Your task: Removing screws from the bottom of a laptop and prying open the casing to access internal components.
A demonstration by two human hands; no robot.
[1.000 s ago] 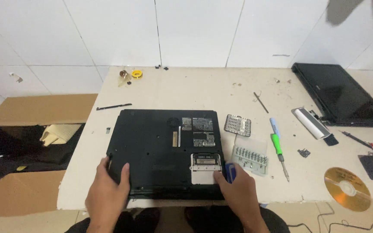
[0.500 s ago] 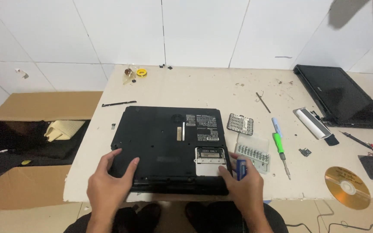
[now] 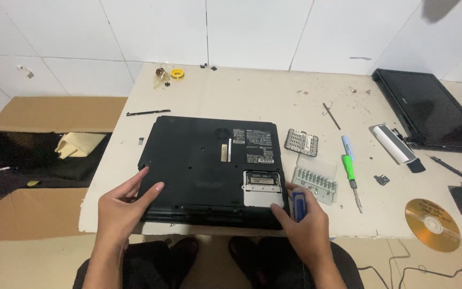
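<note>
A clear plastic case of screwdriver bits (image 3: pixel 315 183) lies toward the front edge of the cream worktable (image 3: pixel 263 96), beside a green-handled screwdriver (image 3: pixel 351 174) and a small blue pen-like tool (image 3: pixel 347 146). A black perforated cover plate (image 3: pixel 301 142) sits just behind the case. A gold disc (image 3: pixel 432 224) rests at the front right corner, a second black laptop (image 3: pixel 429 109) at the back right corner, and a yellow tape roll (image 3: pixel 177 73) at the rear edge. An open cardboard box (image 3: pixel 33 160) stands off the left edge.

Bare hands (image 3: pixel 118 214) and forearms, no sleeves or rings; dark trousers, black shoes (image 3: pixel 185 251) below.
</note>
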